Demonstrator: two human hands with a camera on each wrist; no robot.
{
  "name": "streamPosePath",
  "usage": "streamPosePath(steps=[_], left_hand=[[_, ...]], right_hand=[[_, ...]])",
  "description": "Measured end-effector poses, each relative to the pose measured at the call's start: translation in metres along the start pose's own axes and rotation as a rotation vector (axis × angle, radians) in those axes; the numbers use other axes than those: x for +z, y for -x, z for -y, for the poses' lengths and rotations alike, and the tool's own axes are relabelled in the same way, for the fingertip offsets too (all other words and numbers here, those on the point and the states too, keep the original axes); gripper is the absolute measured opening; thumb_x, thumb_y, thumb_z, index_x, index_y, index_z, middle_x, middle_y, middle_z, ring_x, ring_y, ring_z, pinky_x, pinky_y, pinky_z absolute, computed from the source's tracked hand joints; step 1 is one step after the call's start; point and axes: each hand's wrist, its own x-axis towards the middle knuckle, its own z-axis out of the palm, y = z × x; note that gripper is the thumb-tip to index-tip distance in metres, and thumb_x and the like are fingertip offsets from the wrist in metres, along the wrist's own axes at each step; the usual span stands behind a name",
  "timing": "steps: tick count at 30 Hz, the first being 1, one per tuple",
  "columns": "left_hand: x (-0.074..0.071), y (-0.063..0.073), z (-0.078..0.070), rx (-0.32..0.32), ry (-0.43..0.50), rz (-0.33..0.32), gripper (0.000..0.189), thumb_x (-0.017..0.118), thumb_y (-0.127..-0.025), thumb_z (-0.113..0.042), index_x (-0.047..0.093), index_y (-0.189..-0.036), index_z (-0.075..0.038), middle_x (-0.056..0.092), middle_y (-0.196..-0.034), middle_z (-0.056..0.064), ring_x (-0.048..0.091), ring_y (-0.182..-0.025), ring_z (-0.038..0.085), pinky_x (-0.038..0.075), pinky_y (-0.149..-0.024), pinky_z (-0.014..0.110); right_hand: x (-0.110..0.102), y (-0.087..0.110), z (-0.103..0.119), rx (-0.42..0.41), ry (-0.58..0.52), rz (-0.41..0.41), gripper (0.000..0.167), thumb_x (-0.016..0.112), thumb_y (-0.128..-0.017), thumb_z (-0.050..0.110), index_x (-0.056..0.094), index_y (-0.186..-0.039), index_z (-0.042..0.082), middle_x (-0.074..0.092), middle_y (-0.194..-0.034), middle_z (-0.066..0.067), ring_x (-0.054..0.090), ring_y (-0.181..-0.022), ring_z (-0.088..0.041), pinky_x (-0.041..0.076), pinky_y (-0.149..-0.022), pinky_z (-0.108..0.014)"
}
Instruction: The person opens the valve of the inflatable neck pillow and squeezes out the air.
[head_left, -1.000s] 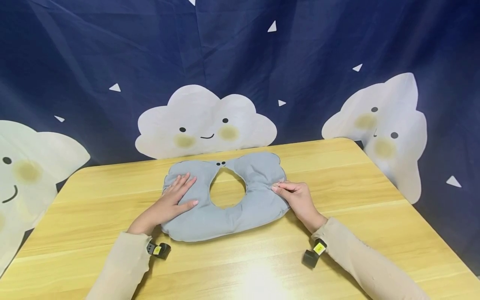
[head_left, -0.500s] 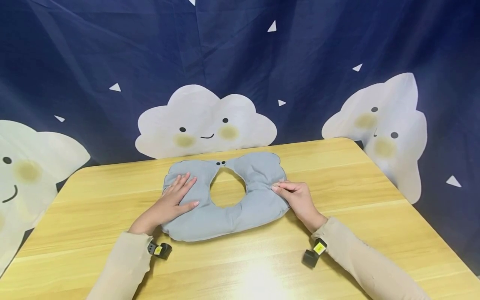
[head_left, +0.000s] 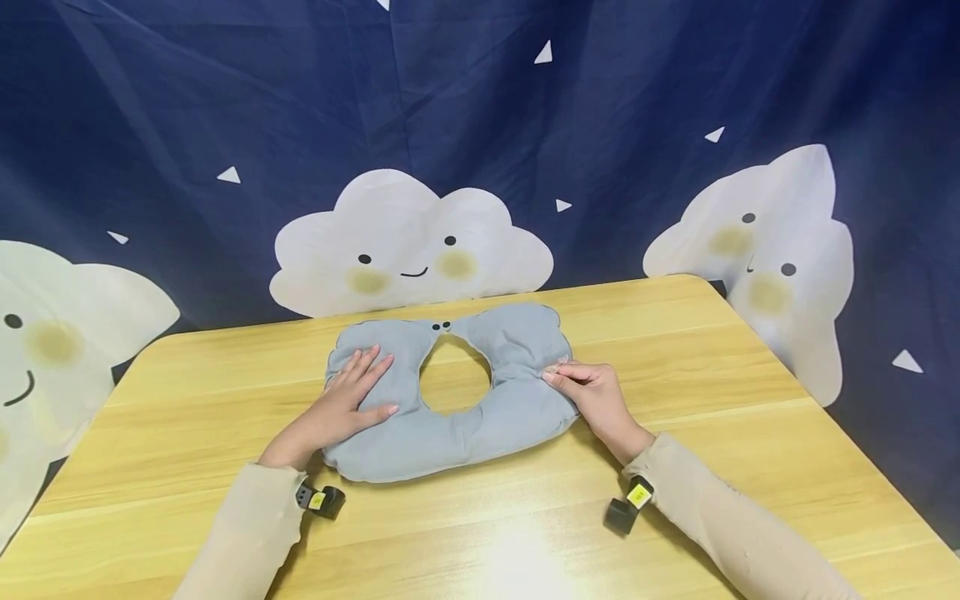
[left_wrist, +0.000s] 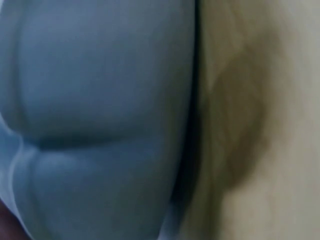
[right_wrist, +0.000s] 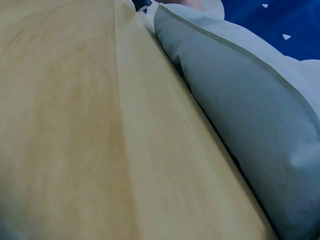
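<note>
A grey inflatable neck pillow (head_left: 450, 442) lies on the wooden table, puffed up around an oval opening. Two small black eyes show where its ends meet at the far side. My left hand (head_left: 347, 404) rests on the pillow's left part with its fingers spread. At the right edge, my right hand (head_left: 600, 404) pinches a small clear valve (head_left: 553, 367) between thumb and fingers; the fingers partly hide it. Close up, the left wrist view is filled by the creased pillow side (left_wrist: 100, 75). The right wrist view has the seamed near side of the pillow (right_wrist: 235, 95).
The light wooden table (head_left: 420, 542) extends around the pillow on all sides. Behind it hangs a dark blue curtain (head_left: 622, 108) printed with smiling white clouds. A black wrist camera sits below each hand, the left one (head_left: 330, 502) and the right one (head_left: 621, 517).
</note>
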Motion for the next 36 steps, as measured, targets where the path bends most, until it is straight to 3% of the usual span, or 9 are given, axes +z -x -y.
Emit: streamPosePath(steps=[16,23,30,36], left_hand=[[0.0015,-0.0019,-0.0009,0.01,-0.03,-0.014,0.074,0.063,-0.09,-0.037,0.028,-0.148,-0.008,0.011,-0.156,0.017,-0.001,-0.141,0.044,0.004,-0.106,0.068],[0.0033,-0.0021,-0.0024,0.002,-0.057,-0.02,0.074,0.064,-0.089,-0.034,0.028,-0.148,-0.008,0.012,-0.156,0.017,0.0,-0.141,0.044,0.006,-0.106,0.068],[0.0046,-0.0025,-0.0039,-0.006,-0.071,-0.025,0.075,0.065,-0.089,-0.033,0.028,-0.149,-0.008,0.011,-0.156,0.017,0.0,-0.141,0.044,0.006,-0.106,0.068],[0.005,-0.0022,-0.0049,-0.009,-0.088,-0.024,0.075,0.065,-0.088,-0.033,0.028,-0.148,-0.007,0.011,-0.156,0.017,0.0,-0.141,0.044,0.006,-0.106,0.068]], right_hand=[[0.0007,-0.0002,0.0015,0.018,0.003,0.002,0.021,0.072,-0.081,0.003,0.069,-0.093,-0.015,0.072,-0.083,0.01,0.066,-0.087,-0.007,0.049,-0.085,-0.02],[0.0003,0.0002,0.0006,0.013,0.0,0.004,0.016,0.072,-0.081,0.003,0.072,-0.091,-0.009,0.073,-0.084,0.004,0.066,-0.087,-0.009,0.05,-0.084,-0.021],[0.0001,0.0003,-0.0003,0.006,-0.002,0.015,0.019,0.071,-0.082,0.002,0.07,-0.093,-0.013,0.073,-0.085,0.007,0.066,-0.087,-0.008,0.05,-0.084,-0.021],[0.0,0.0007,0.0001,-0.001,-0.008,0.012,0.01,0.073,-0.08,0.004,0.075,-0.088,-0.002,0.073,-0.087,-0.003,0.067,-0.087,-0.009,0.049,-0.086,-0.022]])
